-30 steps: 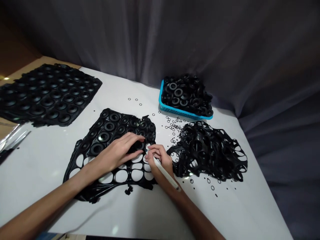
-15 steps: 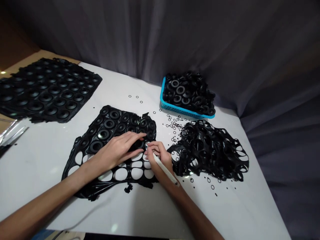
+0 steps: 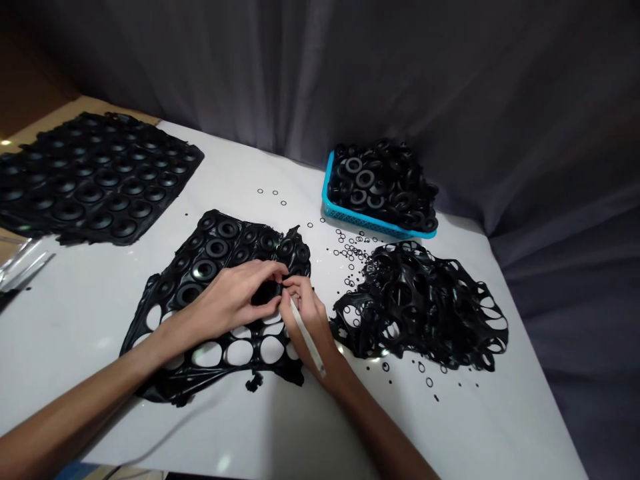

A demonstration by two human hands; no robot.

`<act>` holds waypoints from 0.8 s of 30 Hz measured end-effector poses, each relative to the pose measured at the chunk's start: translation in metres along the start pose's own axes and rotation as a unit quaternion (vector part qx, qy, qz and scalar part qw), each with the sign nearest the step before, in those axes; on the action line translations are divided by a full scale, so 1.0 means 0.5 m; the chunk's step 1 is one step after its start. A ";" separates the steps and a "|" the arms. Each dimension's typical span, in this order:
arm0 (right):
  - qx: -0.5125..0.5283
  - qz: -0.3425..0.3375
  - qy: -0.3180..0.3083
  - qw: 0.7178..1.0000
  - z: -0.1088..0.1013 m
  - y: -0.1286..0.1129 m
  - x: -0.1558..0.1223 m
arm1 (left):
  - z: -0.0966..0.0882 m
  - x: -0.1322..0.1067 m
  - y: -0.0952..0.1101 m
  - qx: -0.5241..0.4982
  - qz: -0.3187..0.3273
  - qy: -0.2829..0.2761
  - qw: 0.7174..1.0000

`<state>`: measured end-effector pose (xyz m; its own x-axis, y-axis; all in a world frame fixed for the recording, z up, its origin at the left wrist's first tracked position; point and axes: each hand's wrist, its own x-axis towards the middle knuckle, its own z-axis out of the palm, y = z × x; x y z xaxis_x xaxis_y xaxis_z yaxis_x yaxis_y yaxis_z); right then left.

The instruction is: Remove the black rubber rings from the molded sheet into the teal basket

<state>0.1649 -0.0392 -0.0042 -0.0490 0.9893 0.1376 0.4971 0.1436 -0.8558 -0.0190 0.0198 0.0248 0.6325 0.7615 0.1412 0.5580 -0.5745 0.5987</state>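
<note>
A black rubber sheet lies in front of me, with thick rings in its far part and open holes in its near part. My left hand rests on it, thumb and fingers closed round a black rubber ring. Close against these fingertips is my right hand, which grips a slim tool with a whitish handle. The handle slants back over the right hand toward the wrist. The tool's tip is hidden by the fingers at the ring's edge.
A blue basket heaped with black rings stands at the back. Right of my hands lies a crumpled black web of holed rubber, with small thin rings scattered about. Another ringed sheet and a metal blade-like tool lie left.
My right hand has shifted left, up against the left fingertips, and the whitish handle now stands steeper. The left fingers have curled in round the ring. The view has shifted slightly.
</note>
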 end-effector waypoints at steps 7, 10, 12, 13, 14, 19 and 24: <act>-0.118 -0.002 0.073 0.990 0.004 0.016 0.004 | 0.011 0.009 0.013 0.007 -0.017 0.034 0.999; -0.119 0.027 0.081 0.989 -0.001 0.018 0.004 | 0.010 0.009 0.014 0.010 -0.008 0.025 1.000; -0.098 0.043 0.081 0.991 -0.004 0.016 0.003 | 0.009 0.008 0.013 0.000 -0.004 0.012 1.000; -0.087 0.048 0.079 0.992 -0.005 0.016 0.002 | 0.009 0.007 0.013 -0.009 -0.003 0.003 1.000; -0.076 0.050 0.076 0.993 -0.006 0.015 0.002 | 0.009 0.007 0.013 -0.020 -0.003 -0.005 1.000; -0.082 0.058 0.092 0.991 -0.005 0.019 0.003 | 0.012 0.007 0.008 -0.056 0.017 -0.021 0.998; -0.077 0.049 0.100 0.991 -0.012 0.016 0.003 | -0.002 0.000 -0.016 -0.070 0.045 0.018 0.996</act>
<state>0.1739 -0.0367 -0.0077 0.1702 0.9711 0.1672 0.6175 0.0272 -0.7861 -0.0238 0.0247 0.0208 0.6563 0.7198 0.2261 0.4175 -0.5961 0.6858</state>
